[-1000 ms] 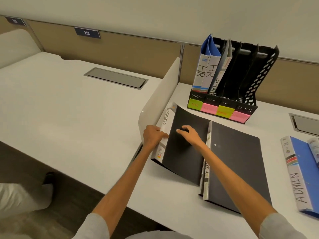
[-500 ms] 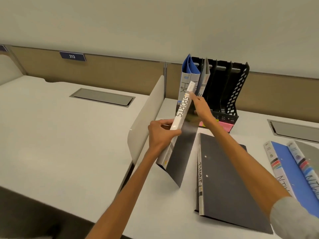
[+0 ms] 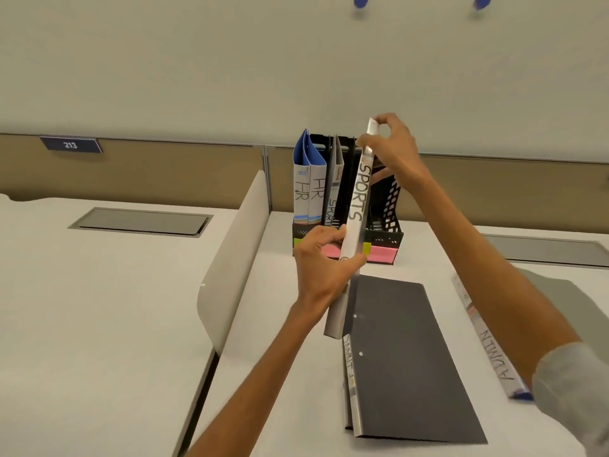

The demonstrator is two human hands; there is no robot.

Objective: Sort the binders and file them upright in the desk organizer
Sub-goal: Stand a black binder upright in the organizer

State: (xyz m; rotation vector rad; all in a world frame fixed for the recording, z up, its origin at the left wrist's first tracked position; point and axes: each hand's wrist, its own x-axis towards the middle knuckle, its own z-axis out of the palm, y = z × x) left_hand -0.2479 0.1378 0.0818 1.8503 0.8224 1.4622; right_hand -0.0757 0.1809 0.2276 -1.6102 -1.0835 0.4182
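Note:
I hold a SPORTS binder (image 3: 358, 206) upright, spine toward me, just in front of the black desk organizer (image 3: 389, 225). My left hand (image 3: 324, 258) grips its lower part and my right hand (image 3: 390, 150) pinches its top end. The organizer stands at the back of the desk and holds two blue HR binders (image 3: 308, 183) and a grey SPORTS binder (image 3: 333, 186) upright in its left slots. A black binder (image 3: 395, 354) lies flat on the desk below my hands. An ADMIN binder (image 3: 487, 341) lies flat to the right, partly hidden by my right arm.
A white curved divider panel (image 3: 230, 258) separates this desk from the left desk (image 3: 99, 308). Grey cable hatches (image 3: 138, 221) are set into both desktops. A tan partition (image 3: 164, 169) with a plate marked 213 runs along the back.
Both hands lifted the SPORTS binder off the desk, turned it upright and carried it right, up to the organizer's front. My right hand slid to its top end.

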